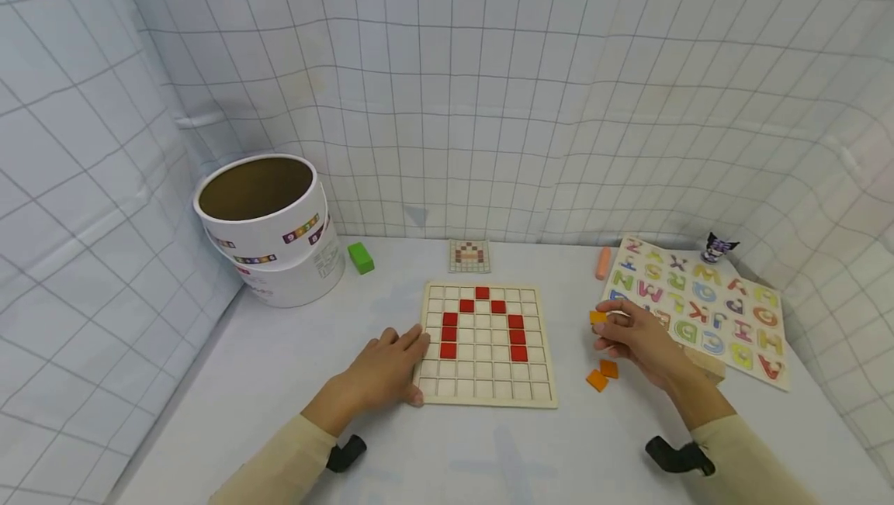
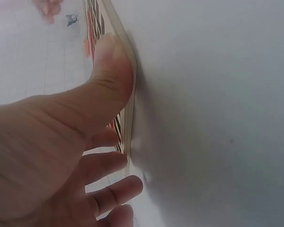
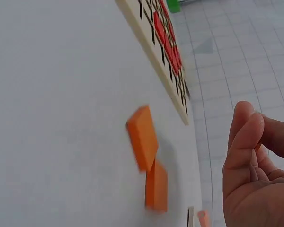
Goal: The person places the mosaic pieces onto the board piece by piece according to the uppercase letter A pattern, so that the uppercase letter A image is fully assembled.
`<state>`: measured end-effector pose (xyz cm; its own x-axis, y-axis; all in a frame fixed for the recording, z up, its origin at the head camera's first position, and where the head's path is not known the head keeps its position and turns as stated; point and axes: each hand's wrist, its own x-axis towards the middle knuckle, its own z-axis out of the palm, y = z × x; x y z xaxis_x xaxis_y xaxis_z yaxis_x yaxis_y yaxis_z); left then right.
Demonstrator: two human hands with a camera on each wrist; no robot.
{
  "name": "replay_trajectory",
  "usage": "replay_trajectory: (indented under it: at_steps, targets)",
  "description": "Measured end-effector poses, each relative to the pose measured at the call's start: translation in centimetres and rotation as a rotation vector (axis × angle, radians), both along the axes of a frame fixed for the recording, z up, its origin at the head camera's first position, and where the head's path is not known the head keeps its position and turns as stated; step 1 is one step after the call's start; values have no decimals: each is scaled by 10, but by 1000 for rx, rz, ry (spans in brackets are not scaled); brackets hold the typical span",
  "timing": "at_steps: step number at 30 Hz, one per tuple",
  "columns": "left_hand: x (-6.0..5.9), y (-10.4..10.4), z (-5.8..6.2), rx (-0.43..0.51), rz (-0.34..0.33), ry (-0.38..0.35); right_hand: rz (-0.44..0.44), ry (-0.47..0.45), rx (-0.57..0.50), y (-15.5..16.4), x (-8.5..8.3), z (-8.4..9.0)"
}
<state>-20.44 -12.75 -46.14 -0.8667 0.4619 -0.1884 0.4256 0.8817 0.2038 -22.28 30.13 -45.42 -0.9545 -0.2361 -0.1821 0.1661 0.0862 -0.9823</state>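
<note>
A: From the head view, what do we see?
B: Our left hand [image 1: 387,369] rests with relaxed fingers on the left edge of the grid board [image 1: 486,344], which holds nine red tiles [image 1: 482,293] in an arch. Our right hand [image 1: 632,338] pinches an orange tile [image 1: 597,317]; two loose orange tiles [image 1: 602,375] lie just below. The white tub [image 1: 268,230] stands open; we see nothing inside.
A: Left wrist?
B: Thumb [image 2: 111,75] pressed on the board's rim.
A: Right wrist?
B: Fingers [image 3: 246,142] curled; the two tiles lie touching beside the board.
</note>
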Motion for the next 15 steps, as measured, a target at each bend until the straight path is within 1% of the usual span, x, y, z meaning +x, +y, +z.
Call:
replay_trajectory:
  at_steps: [4, 7, 9, 10, 12, 15]
  targets:
    - [-3, 0, 0, 18, -29, -13, 9, -50, -13, -44, -20, -2]
    - [-4, -1, 0, 36, -47, -15, 39, -66, 8, -81, -30, -3]
    - [-4, -3, -1, 33, -48, -14, 73, -61, 40, -106, -35, -4]
    - [-4, -3, -1, 30, -46, -14, 93, -49, 63, -118, -37, -5]
    - [-4, -4, -1, 28, -44, -15, 130, -22, 141, -139, -40, -7]
    - [-6, -5, 1, 29, -47, -14, 187, 55, 326, -163, -42, -11]
